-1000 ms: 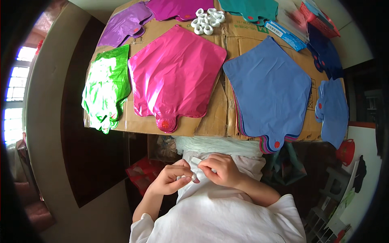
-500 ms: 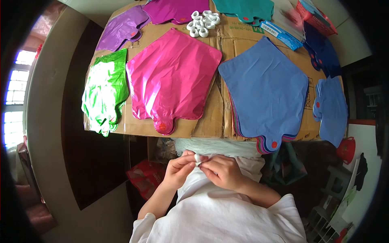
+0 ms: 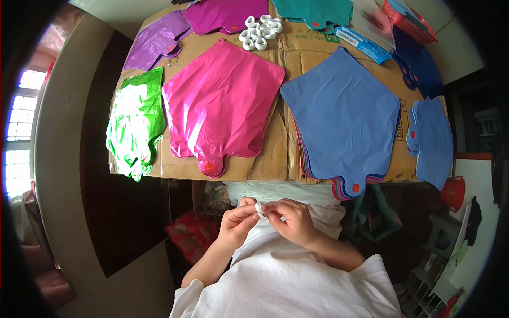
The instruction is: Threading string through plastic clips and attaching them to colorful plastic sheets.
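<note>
Just below the table's front edge, my two hands meet over my lap. A small white ribbon coil sits around a finger of my left hand, whose other fingers are curled in. My right hand presses its thumb and fingertips against the right side of the coil, and a bit of white shows between its fingers. Several similar white ribbon coils lie in a cluster at the back of the cardboard-covered table. Pale ribbon strands hang in a bundle just beyond my hands.
Flat foil balloons lie in stacks: pink, blue, green, purple, magenta, teal, navy. At the back right are a blue packet and a red basket. A red bag sits under the table.
My right hand's fingers have turned and closed in on the coil, with the thumb brought up. My left hand has barely moved. The whole view has shifted slightly.
</note>
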The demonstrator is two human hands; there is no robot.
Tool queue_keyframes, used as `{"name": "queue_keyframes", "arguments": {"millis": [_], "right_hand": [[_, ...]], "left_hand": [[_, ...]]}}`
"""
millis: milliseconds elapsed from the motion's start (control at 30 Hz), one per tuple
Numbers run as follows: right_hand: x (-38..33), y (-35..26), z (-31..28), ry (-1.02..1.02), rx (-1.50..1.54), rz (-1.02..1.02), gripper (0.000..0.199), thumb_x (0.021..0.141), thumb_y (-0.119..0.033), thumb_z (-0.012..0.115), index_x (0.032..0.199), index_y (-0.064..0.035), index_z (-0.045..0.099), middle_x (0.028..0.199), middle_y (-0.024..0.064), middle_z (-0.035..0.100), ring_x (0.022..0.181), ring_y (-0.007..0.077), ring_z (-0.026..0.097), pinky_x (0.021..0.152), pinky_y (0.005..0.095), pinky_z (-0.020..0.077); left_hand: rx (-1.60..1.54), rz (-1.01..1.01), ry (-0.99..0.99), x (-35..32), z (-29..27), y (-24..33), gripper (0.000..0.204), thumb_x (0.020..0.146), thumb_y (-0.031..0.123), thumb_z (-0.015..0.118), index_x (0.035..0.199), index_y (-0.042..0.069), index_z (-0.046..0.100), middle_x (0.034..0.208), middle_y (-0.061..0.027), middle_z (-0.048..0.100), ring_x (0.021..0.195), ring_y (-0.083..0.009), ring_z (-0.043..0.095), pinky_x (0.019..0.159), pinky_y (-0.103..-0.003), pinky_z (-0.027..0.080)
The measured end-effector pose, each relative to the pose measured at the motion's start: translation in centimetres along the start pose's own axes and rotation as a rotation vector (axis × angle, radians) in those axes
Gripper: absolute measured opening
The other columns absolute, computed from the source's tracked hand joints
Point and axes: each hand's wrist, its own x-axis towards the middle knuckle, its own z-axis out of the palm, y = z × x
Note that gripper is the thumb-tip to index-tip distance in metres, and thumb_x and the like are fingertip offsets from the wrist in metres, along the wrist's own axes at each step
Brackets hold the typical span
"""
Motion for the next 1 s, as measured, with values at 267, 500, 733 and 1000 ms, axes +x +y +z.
{"name": "queue_keyframes", "arguments": {"millis": [267,500,733,1000], "right_hand": [[-0.3,-0.3,-0.4,0.039,-0.091,0.005,0.013,0.07,-0.012,0.072,0.075,-0.0065,0.061,0.067,0.0057,0.062,0.057,0.0202,0.06,0.05,0.0297,0.0465],[1.1,0.3,-1.8,-0.059,-0.099,-0.132,0.019,0.07,-0.018,0.075,0.072,-0.0077,0.059,0.068,0.0022,0.061,0.058,0.0171,0.057,0.054,0.0259,0.0464],[0.7,1.5,-1.4,-0.164,0.423,0.219,0.011,0.081,-0.01,0.067,0.079,-0.0029,0.059,0.078,0.0042,0.059,0.071,0.0105,0.057,0.064,0.0238,0.0457],[1.1,-0.6,-2.4,-0.078,-0.149,-0.514,0.034,0.073,0.0,0.066,0.107,-0.0058,0.063,0.107,0.0076,0.058,0.085,0.0251,0.06,0.07,0.03,0.0506]], "left_hand": [[0.926,0.303,-0.039,1.4,1.7,1.8,0.03,0.073,-0.009,0.06,0.101,0.003,0.059,0.091,-0.0062,0.064,0.091,-0.0235,0.058,0.082,-0.033,0.041],[0.69,0.034,-0.129,0.8,0.3,1.4,0.02,0.078,0.0,0.063,0.097,0.003,0.061,0.087,-0.0077,0.063,0.086,-0.0186,0.058,0.079,-0.032,0.042],[-0.29,-0.291,-0.11,0.9,0.7,0.9,0.015,0.09,0.013,0.054,0.093,0.001,0.061,0.094,-0.0079,0.06,0.088,-0.016,0.056,0.083,-0.03,0.041],[-0.135,-0.315,-0.035,0.9,0.4,0.8,0.013,0.09,0.01,0.054,0.093,0.0,0.061,0.091,-0.0036,0.061,0.088,-0.0094,0.053,0.08,-0.025,0.041]]}}
